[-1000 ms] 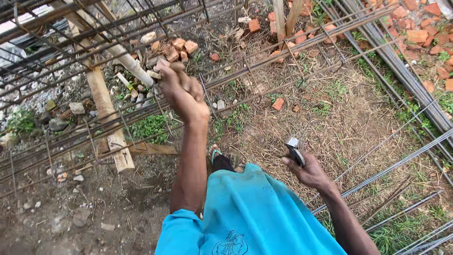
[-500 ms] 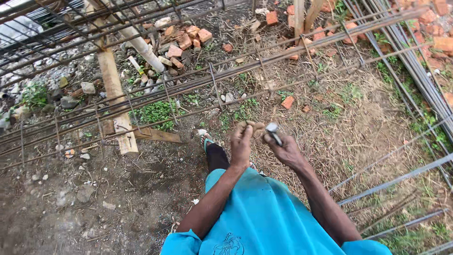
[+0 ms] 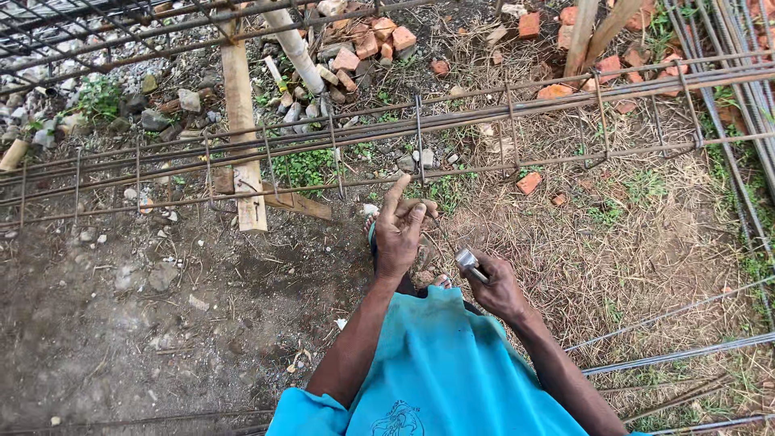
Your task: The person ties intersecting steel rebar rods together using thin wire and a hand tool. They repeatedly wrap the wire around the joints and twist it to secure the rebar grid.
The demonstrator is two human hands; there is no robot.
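Below the rebar cage [image 3: 420, 129], the left hand [image 3: 401, 230] pinches thin tie wire, forefinger raised toward twelve o'clock. At four o'clock from it, the right hand [image 3: 496, 287] closes around a small metal tool [image 3: 468, 262], kept ready.

rebar cage [image 3: 420, 129] runs across ahead of both hands; plank [image 3: 242, 121] under its left part; bricks [image 3: 363, 40] behind

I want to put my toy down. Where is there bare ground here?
Bare dirt lies below the rebar cage, beside the left hand. The dry grass beyond the right hand is also open. It's crowded near the bricks and wooden plank.
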